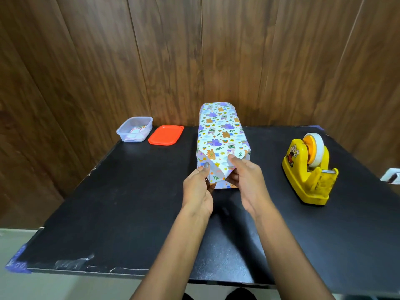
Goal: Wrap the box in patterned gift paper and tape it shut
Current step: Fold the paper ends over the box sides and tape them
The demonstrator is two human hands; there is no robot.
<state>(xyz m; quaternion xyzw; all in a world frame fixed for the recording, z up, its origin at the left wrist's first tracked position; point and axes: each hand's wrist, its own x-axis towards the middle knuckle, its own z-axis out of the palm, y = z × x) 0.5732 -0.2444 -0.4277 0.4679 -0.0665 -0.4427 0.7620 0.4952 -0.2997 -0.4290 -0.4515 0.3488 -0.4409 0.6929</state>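
Two-handed pinch: left hand point(198, 191) and right hand point(244, 180) curled round near end flaps of long white cartoon-print paper-wrapped box point(220, 135), holding folds tight for taping. Lying mid black table point(108, 202), lengthwise. Yellow plastic tape dispenser point(309, 169) right, within reach, likely next.

Light: even, moderately bright, overhead.
Shadow: soft patch on the table point(129, 202) under the left hand point(198, 191) and right hand point(246, 185).
Glare: faint sheen nearer than the wrists.
Distortion: wall panels point(108, 61) beyond the hands lean outward (wide-angle lens).
Focus: sharp.
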